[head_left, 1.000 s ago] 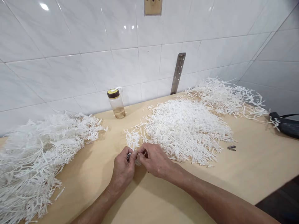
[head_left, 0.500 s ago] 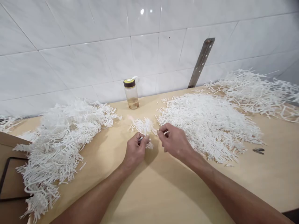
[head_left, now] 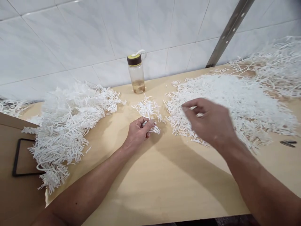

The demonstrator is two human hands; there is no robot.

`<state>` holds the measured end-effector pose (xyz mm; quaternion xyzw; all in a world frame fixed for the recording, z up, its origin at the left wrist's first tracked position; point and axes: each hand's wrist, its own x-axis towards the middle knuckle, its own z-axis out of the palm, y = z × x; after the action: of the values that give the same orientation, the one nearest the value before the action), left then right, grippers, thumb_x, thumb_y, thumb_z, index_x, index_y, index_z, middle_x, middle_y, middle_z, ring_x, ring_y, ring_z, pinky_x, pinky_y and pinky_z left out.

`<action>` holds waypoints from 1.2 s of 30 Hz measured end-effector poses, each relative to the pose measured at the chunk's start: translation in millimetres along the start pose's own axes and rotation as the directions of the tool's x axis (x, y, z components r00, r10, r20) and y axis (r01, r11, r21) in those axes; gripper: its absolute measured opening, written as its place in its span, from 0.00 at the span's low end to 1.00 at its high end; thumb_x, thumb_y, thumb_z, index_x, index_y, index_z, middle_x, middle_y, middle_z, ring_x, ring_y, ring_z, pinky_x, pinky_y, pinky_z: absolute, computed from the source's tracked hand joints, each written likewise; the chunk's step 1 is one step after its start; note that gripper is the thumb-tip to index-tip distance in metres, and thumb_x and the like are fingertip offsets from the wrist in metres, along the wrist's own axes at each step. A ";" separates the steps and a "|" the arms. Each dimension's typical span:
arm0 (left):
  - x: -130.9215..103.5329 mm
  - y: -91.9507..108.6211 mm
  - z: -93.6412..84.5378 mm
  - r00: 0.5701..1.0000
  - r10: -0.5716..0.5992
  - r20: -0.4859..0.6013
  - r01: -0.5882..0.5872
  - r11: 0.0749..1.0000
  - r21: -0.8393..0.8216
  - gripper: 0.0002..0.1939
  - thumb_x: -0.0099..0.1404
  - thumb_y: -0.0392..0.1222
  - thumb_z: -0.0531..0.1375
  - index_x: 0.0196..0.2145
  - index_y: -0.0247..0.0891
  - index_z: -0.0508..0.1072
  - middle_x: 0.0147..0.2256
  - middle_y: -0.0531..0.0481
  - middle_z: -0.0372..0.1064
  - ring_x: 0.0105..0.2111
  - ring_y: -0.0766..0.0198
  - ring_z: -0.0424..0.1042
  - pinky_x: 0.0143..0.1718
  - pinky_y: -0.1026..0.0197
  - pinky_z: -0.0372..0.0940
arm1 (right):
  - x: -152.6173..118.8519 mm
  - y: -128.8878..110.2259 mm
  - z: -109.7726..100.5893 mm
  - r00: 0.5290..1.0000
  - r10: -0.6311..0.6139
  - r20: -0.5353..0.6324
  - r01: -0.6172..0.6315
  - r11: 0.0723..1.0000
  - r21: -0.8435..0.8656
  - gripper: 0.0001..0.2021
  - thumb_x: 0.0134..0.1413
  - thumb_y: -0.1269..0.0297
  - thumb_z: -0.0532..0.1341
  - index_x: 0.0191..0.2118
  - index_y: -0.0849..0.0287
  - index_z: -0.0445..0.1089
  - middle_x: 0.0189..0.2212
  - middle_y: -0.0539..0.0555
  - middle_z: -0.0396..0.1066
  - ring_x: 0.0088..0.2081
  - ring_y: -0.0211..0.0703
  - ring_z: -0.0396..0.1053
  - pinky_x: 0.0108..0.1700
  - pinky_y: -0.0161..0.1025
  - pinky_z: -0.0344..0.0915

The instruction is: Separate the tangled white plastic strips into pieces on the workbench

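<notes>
My left hand is closed around a bunch of thin white branching plastic strands, whose tips fan out above and below the thumb. To the right, my right hand hovers over the near left part of a wide pile of short white plastic strands. Its thumb and forefinger come together in a pinch. The hand is somewhat blurred, and anything between its fingertips is too small to make out.
Another heap of white strands lies on the left beside a brown box. A bottle stands near the tiled wall. Longer tangled strands lie at the back right. Small dark objects rest at the right.
My right hand has moved away from the bunch, to the right and over the right pile. My left hand still holds the bunch. The view has tilted down and come closer.
</notes>
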<state>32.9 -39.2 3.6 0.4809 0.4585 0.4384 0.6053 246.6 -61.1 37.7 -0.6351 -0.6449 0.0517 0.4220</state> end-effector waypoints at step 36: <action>-4.0 -2.1 3.8 0.991 0.130 0.029 -0.131 0.914 0.384 0.16 0.62 0.53 0.61 0.28 0.37 0.68 0.18 0.57 0.60 0.19 0.70 0.58 0.22 0.67 0.54 | -26.0 -28.8 46.7 0.900 -0.012 0.435 -0.046 0.991 0.124 0.05 0.59 0.70 0.55 0.34 0.59 0.67 0.31 0.52 0.71 0.32 0.39 0.66 0.33 0.36 0.57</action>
<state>36.1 -44.1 2.5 0.6204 0.5016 0.3787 0.4691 191.6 -67.0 12.8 -0.5841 -0.7123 0.2381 0.3080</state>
